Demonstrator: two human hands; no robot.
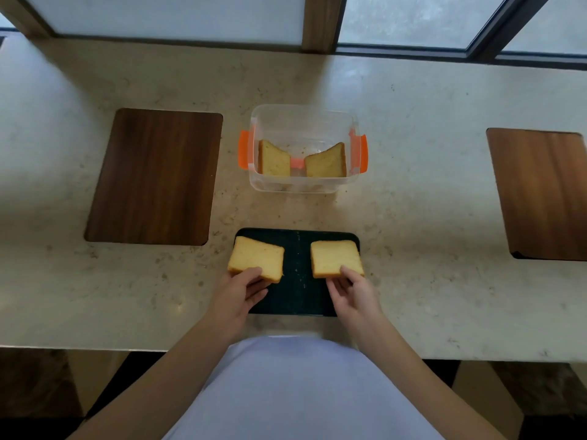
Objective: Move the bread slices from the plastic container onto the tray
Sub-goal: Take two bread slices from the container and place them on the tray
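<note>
A dark tray (297, 293) lies on the counter right in front of me. My left hand (236, 295) grips the near edge of a bread slice (255, 257) over the tray's left side, the slice overhanging the tray's left edge. My right hand (352, 290) pinches the near edge of a second bread slice (333, 257) over the tray's right side. Behind the tray stands a clear plastic container (303, 120) with orange clips. Inside it, one slice (274, 160) leans against the left wall and another slice (327, 161) leans against the right wall.
A dark wooden board (155, 176) lies to the left of the container, and a second wooden board (540, 192) lies at the far right. Windows with wooden frames run along the back. The beige stone counter (413, 217) ends at its near edge just before my body.
</note>
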